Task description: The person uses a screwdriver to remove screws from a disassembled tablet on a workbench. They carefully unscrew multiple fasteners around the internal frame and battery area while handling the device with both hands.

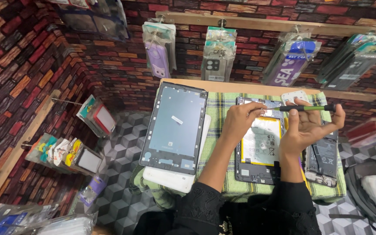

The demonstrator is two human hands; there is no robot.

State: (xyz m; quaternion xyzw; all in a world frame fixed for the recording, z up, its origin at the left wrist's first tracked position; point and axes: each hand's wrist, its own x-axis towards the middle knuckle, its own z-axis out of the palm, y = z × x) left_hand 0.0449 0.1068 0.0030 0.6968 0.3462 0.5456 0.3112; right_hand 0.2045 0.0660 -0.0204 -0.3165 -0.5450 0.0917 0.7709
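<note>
My right hand (310,126) grips a green and black screwdriver (310,108), held level above an opened tablet (257,148) with a pale battery showing. My left hand (240,119) rests its fingertips by the screwdriver's metal tip at the tablet's upper edge. A grey tablet back panel (175,126) lies to the left on top of a white slab (170,179). An opened dark phone (323,161) lies to the right of the tablet. All of these sit on a green checked cloth (220,130).
A small white part (295,95) lies at the cloth's far edge. Packaged phone cases (216,54) hang on hooks along the brick-pattern wall, and more packets (72,152) hang at the left. A bag (370,187) sits on the floor at the right.
</note>
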